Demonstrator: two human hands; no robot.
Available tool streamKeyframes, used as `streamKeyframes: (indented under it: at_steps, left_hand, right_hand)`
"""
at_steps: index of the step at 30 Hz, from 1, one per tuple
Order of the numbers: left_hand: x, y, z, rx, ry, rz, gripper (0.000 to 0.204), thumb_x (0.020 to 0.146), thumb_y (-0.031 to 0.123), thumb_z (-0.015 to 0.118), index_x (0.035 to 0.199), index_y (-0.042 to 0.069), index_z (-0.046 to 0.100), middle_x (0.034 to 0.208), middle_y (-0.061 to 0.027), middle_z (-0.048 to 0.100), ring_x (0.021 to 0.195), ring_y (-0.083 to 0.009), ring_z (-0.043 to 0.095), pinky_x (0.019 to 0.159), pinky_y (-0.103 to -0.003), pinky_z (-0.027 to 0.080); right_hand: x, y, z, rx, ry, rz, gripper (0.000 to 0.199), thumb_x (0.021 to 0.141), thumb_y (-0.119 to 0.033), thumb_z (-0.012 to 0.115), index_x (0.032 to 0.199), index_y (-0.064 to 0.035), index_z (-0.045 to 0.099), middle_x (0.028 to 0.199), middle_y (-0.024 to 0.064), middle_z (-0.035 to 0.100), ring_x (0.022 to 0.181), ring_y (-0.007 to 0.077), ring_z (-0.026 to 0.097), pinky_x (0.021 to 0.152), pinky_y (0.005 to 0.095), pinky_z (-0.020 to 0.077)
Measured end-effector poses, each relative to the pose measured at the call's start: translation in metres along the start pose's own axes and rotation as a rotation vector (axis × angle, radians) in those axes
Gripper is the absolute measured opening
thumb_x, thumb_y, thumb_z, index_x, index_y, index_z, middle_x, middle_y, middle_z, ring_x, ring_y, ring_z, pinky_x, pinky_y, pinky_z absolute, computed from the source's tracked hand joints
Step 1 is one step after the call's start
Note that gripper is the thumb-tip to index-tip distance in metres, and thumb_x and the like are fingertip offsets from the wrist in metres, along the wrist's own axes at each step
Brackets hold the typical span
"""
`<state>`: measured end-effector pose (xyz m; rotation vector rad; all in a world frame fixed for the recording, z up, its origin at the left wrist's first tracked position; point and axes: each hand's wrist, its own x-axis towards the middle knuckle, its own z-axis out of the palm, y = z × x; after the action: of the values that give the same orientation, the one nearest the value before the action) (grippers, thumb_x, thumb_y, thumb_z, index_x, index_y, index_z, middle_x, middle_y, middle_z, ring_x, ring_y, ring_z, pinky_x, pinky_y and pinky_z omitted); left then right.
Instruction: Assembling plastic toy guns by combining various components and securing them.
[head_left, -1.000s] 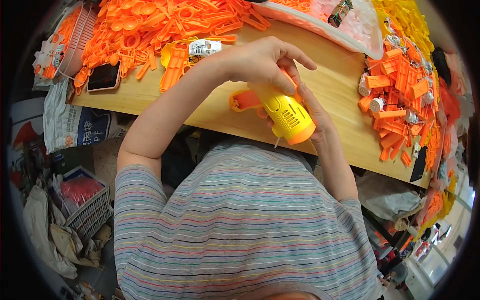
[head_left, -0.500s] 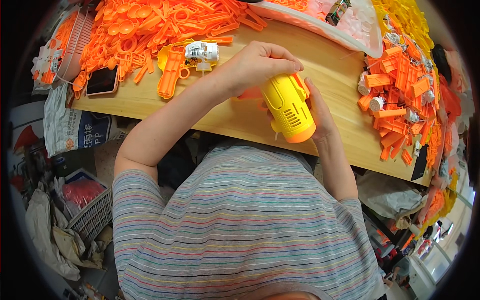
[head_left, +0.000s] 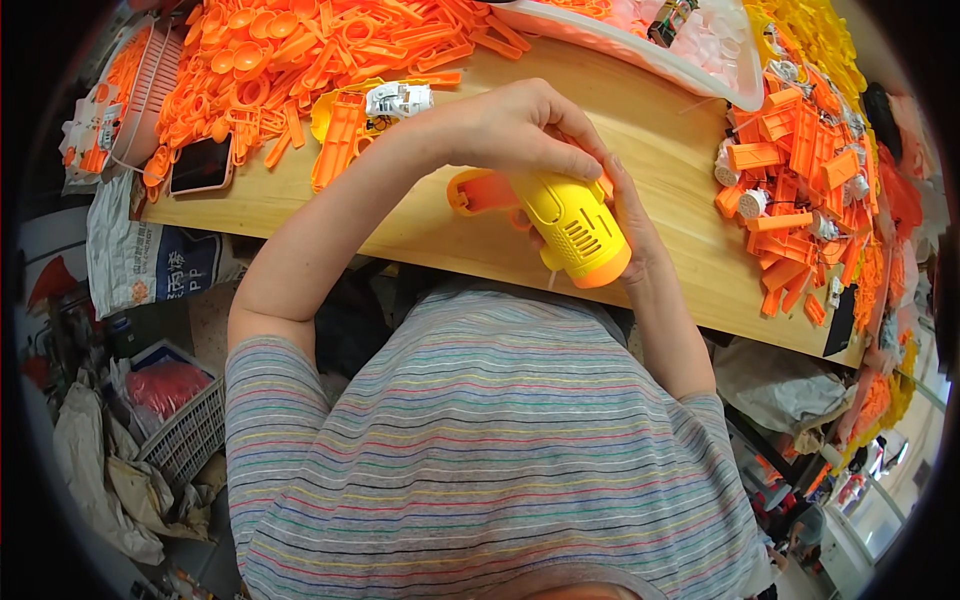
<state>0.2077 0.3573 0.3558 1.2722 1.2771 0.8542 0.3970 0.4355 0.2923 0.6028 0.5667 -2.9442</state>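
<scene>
A yellow toy gun (head_left: 575, 225) with an orange end ring and orange handle is held between my hands above the table's near edge. My left hand (head_left: 520, 125) is closed over its far end, thumb and fingers pressing near the top. My right hand (head_left: 638, 225) wraps its right side, with some fingers hidden beneath the body. The handle sticks out to the left, under my left wrist. Beyond my left forearm lies an opened toy gun half (head_left: 340, 135), yellow and orange, with a white motor unit (head_left: 398, 98) in it.
A big heap of orange plastic parts (head_left: 330, 50) covers the table's far left, beside a phone (head_left: 202, 163). At the right is a pile of orange pieces with white motors (head_left: 800, 170). A white tray (head_left: 640, 50) of translucent parts stands at the back.
My left hand has shifted slightly, its thumb now lower on the toy gun's far end. The toy has turned a little, and more of its orange handle shows at the left.
</scene>
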Motion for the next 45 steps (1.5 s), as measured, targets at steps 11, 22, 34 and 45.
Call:
streamKeyframes:
  at_steps: [11, 22, 34, 45]
  left_hand:
    - [0.002, 0.010, -0.007, 0.067, -0.030, -0.042, 0.024, 0.083, 0.014, 0.073, 0.102, 0.000, 0.072, 0.093, -0.0072, 0.073, 0.088, -0.0123, 0.067, 0.078, -0.026, 0.053]
    - [0.000, 0.004, -0.007, 0.191, -0.038, -0.019, 0.020, 0.084, 0.014, 0.072, 0.099, 0.000, 0.073, 0.091, -0.0066, 0.071, 0.085, -0.0133, 0.066, 0.078, -0.028, 0.052]
    - [-0.008, -0.002, -0.005, 0.041, -0.004, -0.023, 0.025, 0.086, 0.019, 0.072, 0.104, 0.000, 0.072, 0.094, -0.0057, 0.071, 0.088, -0.0131, 0.065, 0.081, -0.027, 0.051]
    - [-0.006, 0.005, -0.011, 0.161, -0.116, -0.068, 0.024, 0.087, 0.021, 0.071, 0.101, 0.001, 0.069, 0.091, -0.0046, 0.070, 0.086, -0.0111, 0.064, 0.076, -0.027, 0.051]
  right_hand:
    - [-0.001, 0.002, -0.002, -0.021, 0.007, 0.053, 0.089, 0.087, -0.072, 0.047, 0.141, -0.0025, 0.036, 0.122, 0.0231, 0.059, 0.104, 0.0397, 0.064, 0.079, 0.0478, 0.0590]
    - [-0.002, 0.007, 0.003, -0.225, 0.056, -0.038, 0.083, 0.090, -0.064, 0.049, 0.145, -0.0053, 0.030, 0.128, 0.0249, 0.054, 0.108, 0.0418, 0.062, 0.082, 0.0485, 0.0586]
    - [0.003, 0.003, -0.010, -0.282, -0.123, 0.058, 0.077, 0.094, -0.064, 0.040, 0.148, -0.0109, 0.025, 0.129, 0.0223, 0.054, 0.106, 0.0402, 0.063, 0.080, 0.0473, 0.0588]
    - [0.000, 0.013, 0.009, -0.255, -0.016, -0.033, 0.069, 0.098, -0.058, 0.038, 0.149, -0.0156, 0.021, 0.130, 0.0211, 0.053, 0.108, 0.0381, 0.063, 0.079, 0.0459, 0.0589]
